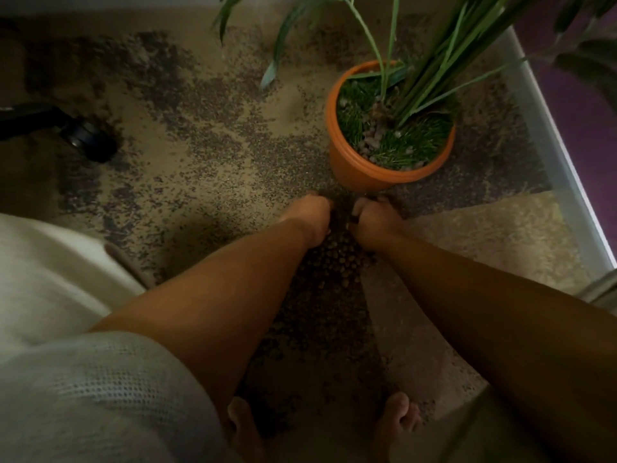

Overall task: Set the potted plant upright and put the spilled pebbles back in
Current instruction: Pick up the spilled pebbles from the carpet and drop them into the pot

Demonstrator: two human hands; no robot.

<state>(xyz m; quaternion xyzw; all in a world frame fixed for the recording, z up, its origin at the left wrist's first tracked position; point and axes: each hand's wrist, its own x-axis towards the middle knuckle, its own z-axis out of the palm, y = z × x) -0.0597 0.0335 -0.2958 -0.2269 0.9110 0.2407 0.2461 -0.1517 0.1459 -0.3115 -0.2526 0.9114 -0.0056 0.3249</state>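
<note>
The orange pot stands upright on the carpet, right of centre, with long green leaves and some pale pebbles on green moss inside. Small dark pebbles lie scattered widely over the beige carpet, and a thicker heap of them sits between my forearms. My left hand and my right hand are down on that heap just in front of the pot, fingers curled inward around pebbles, a narrow gap between them. The fingertips are hidden.
A black chair caster rests on the carpet at the left. A white baseboard runs along the purple wall on the right. My bare feet stand at the bottom, among pebbles. A light cloth fills the lower left.
</note>
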